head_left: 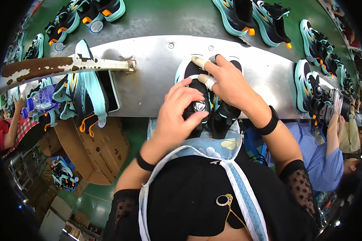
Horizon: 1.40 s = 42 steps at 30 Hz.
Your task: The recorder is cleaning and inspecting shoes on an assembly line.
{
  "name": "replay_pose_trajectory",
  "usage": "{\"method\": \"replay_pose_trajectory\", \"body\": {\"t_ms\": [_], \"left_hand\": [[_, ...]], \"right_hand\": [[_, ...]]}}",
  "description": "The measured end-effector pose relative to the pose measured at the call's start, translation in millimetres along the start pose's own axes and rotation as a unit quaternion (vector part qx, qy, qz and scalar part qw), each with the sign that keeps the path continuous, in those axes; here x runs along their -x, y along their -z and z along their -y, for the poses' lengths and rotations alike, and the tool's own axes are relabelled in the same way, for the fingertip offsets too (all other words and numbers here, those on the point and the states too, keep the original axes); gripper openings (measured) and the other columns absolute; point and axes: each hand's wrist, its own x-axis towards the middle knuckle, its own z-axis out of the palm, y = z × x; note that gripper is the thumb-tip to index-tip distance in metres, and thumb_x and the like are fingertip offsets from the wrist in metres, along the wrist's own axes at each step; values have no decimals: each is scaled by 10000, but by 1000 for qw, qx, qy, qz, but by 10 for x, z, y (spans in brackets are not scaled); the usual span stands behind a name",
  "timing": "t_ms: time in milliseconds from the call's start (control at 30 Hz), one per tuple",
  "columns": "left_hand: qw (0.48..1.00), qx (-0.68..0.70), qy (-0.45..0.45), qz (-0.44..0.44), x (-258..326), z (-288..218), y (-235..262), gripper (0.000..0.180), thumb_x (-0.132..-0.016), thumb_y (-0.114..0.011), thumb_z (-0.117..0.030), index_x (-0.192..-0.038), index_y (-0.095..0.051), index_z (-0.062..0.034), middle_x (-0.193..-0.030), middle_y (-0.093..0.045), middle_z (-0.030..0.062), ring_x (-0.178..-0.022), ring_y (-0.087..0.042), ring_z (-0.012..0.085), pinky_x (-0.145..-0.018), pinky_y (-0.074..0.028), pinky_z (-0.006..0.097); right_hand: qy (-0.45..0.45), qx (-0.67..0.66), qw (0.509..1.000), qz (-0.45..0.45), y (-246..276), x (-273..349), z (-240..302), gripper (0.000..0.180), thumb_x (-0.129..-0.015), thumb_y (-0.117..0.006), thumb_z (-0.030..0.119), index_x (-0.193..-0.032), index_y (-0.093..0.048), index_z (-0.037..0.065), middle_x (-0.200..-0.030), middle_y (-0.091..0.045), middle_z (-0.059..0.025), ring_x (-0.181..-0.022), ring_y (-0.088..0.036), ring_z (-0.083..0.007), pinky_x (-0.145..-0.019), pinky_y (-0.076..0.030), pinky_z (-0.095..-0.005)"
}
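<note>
Left hand [180,114] curled over a round dial [200,107] on a black shoe [197,86], thumb and fingers closed around it. Right hand [228,82] just beside, pressing down on a second shoe [226,116], fingers bent, two fingertips [200,62] taped. Both shoes under the fingers, touching, on a steel table [149,76]. More shoes [269,18] well beyond the fingertips on a green belt [181,16].

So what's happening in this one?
A person at a metal workbench is working on a black and teal shoe. The left hand pinches the round dial on the shoe's top, while the right hand, two fingers taped, steadies it near the toe. More matching shoes sit on the green conveyor behind.
</note>
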Motion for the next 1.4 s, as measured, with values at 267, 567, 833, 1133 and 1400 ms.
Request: {"method": "replay_pose_trajectory", "body": {"t_ms": [267,567,833,1133,1400], "left_hand": [[990,-15,-32,133,-167,53,251,475,-785,-753,-206,-1213,-610,-59,-1335,-527,121,-1375,-381,340,-1128,-309,444],[978,-124,-72,150,-261,-91,314,329,-781,-708,-95,-1104,-667,-50,-1187,-641,88,-1298,-486,320,-1059,-368,420],[863,339,342,151,193,-628,-264,293,-1025,-464,-163,-1219,-545,40,-1186,-610,130,-907,-673,205,-557,-503,247],[773,499,389,50,41,-423,-710,306,-1044,-454,-250,-1163,-551,15,-1150,-604,118,-991,-669,255,-550,-506,271],[795,477,372,43,58,-429,-744,292,-1038,-457,-233,-1150,-565,15,-1130,-624,137,-1016,-674,264,-532,-543,283]], "right_hand": [[-3,-15,1000,15,-65,5,-137,447,-900,-653,182,-1341,-580,167,-898,-511,-159,-789,-548,-336,-706,-463,-405],[61,-137,987,52,255,-112,-430,327,-917,-654,263,-1217,-674,133,-937,-649,-194,-902,-633,-321,-801,-492,-375],[-33,-200,971,128,677,710,-160,367,-843,-748,230,-1186,-677,122,-880,-569,-81,-743,-585,-175,-715,-484,-303],[60,-132,988,53,489,819,-203,360,-800,-746,195,-1132,-648,96,-876,-502,-138,-810,-553,-329,-712,-470,-413],[29,-220,972,76,458,653,-216,274,-720,-792,167,-931,-686,30,-799,-578,-57,-622,-536,-124,-578,-454,-287]]}}
